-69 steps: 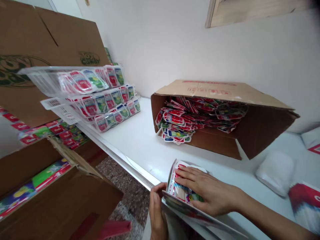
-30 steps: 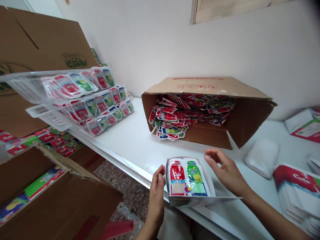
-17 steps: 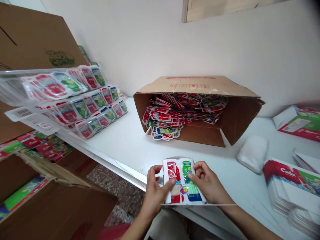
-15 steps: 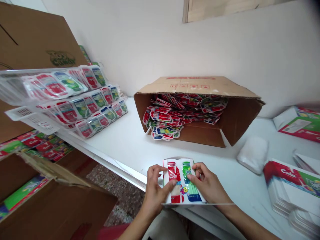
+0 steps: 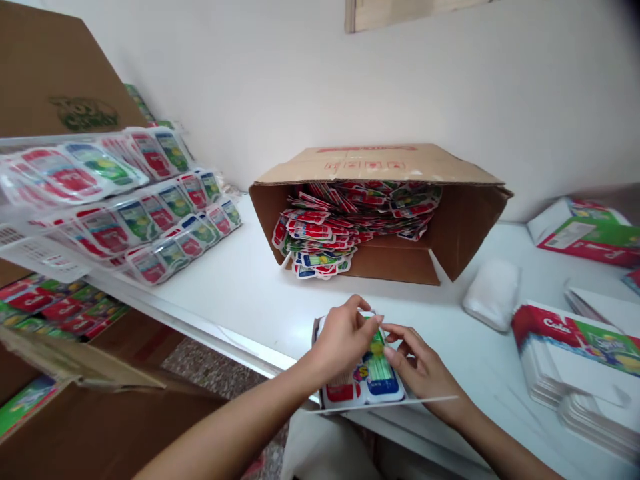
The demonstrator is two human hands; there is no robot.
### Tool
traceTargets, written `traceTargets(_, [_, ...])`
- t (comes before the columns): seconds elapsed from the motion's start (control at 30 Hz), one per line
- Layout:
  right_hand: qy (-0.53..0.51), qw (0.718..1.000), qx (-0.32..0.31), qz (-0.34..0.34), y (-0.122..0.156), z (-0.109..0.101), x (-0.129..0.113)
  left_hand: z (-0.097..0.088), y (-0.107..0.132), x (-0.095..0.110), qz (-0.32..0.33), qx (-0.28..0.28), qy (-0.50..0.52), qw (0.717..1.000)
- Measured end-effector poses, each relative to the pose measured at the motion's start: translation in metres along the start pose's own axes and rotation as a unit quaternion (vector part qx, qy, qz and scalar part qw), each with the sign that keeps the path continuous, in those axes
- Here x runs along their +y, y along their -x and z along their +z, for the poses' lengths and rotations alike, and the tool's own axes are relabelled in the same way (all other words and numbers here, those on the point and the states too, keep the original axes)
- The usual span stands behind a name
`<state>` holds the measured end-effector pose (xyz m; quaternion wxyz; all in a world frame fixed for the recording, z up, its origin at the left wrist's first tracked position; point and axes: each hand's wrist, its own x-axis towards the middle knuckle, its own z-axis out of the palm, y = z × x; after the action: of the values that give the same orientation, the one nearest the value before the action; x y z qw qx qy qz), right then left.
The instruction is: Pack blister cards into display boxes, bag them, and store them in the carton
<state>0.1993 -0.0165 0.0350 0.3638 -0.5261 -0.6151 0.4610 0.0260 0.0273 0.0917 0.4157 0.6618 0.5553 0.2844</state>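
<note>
In the head view, low in the middle of the frame, a twin sweet packet (image 5: 374, 379) lies in a shallow white card tray (image 5: 431, 401) at the near edge of the white surface (image 5: 240, 287). The left hand (image 5: 345, 337) covers the packet's upper half, its fingers pinched together on the top edge. The right hand (image 5: 423, 368) lies against the right side with fingertips touching; whether it grips cannot be told. The packet looks light, thin, glossy and bendable, probably slippery, so it is best held by its sealed edges. Behind it, a cardboard box (image 5: 470, 220) on its side spills similar packets (image 5: 320, 237). Clear trays (image 5: 100, 200) fill the left of the frame, and flat cartons (image 5: 575, 353) the right.
</note>
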Motion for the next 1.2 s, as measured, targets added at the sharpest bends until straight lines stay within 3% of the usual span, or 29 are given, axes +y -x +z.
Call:
traceTargets(0.1, [-0.081, 0.996, -0.007, 0.048, 0.004, 0.002, 0.002, 0.019, -0.024, 0.009, -0.182, -0.074, 0.125, 0.973])
traceTargets(0.23, [-0.160, 0.980, 0.017, 0.115, 0.007, 0.010, 0.010, 0.031, -0.034, 0.008, -0.264, -0.038, 0.180, 0.947])
traceTargets(0.37, [-0.197, 0.970, 0.050, 0.130, 0.006, 0.016, 0.018, 0.036, -0.027, 0.006, -0.290, 0.008, 0.213, 0.933])
traceTargets(0.47, [-0.215, 0.967, 0.035, 0.130, 0.005, 0.014, 0.019, 0.039, -0.024, 0.004, -0.294, 0.033, 0.230, 0.927])
traceTargets(0.73, [-0.128, 0.988, 0.009, 0.090, 0.008, 0.008, 0.010, 0.040, -0.036, 0.002, -0.284, 0.033, 0.217, 0.933])
traceTargets(1.1, [-0.157, 0.984, -0.009, 0.086, 0.003, 0.008, 0.011, 0.047, -0.034, -0.007, -0.279, 0.065, 0.190, 0.939])
traceTargets(1.2, [-0.125, 0.988, 0.015, 0.086, -0.005, 0.011, 0.013, 0.045, -0.034, -0.004, -0.269, 0.064, 0.176, 0.945])
